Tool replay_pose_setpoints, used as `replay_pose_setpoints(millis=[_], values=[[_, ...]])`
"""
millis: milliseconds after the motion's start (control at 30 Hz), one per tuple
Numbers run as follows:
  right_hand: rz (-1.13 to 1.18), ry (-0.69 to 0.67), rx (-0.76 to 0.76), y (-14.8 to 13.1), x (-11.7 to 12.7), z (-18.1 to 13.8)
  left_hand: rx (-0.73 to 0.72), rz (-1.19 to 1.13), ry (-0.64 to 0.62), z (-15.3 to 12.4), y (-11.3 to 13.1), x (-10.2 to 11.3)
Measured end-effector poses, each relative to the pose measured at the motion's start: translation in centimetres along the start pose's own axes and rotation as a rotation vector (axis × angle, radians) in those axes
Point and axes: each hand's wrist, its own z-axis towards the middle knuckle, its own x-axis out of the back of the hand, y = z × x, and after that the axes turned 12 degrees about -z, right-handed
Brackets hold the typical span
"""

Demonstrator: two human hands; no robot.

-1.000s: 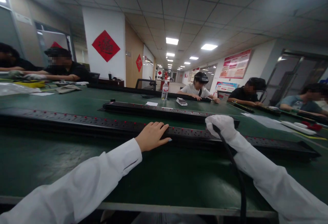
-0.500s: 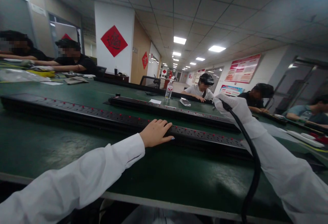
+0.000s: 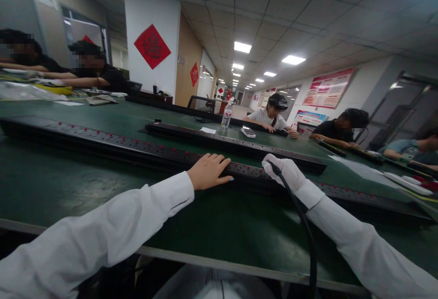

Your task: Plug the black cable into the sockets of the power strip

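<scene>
Right hand [image 3: 290, 171] lowered, fingers round black cable [image 3: 304, 219], left hand [image 3: 208, 171] splayed on strip [image 3: 106, 138]

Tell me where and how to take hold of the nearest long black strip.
Grip the strip across its narrow width, probably best at two spots well apart, coming from the near side. It is long and lies crosswise, one long edge facing the wearer. The left hand rests on top; the right hand holds a black cable.
</scene>
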Motion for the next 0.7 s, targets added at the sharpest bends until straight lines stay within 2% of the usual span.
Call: replay_pose_setpoints(millis=[233, 500, 567, 667, 700], values=[[-0.117, 0.038, 0.093, 0.3, 0.5, 0.7, -0.007, -0.003, 0.009, 0.0, 0.0, 0.1], [-0.162, 0.168, -0.014, 1.9, 5.1, 2.9, -0.012, 0.007, 0.008, 0.0, -0.1, 0.0], [-0.123, 0.153, -0.016, 1.5, 4.7, 2.6, -0.01, 0.008, 0.008, 0.0, 0.0, 0.0], [-0.015, -0.018, 0.056, 0.5, 2.2, 1.3, -0.009, 0.005, 0.009, -0.1, 0.0, 0.1], [-0.043, -0.009, 0.029, 0.2, 1.2, 0.8, -0.01, 0.004, 0.008, -0.1, 0.0, 0.1]])
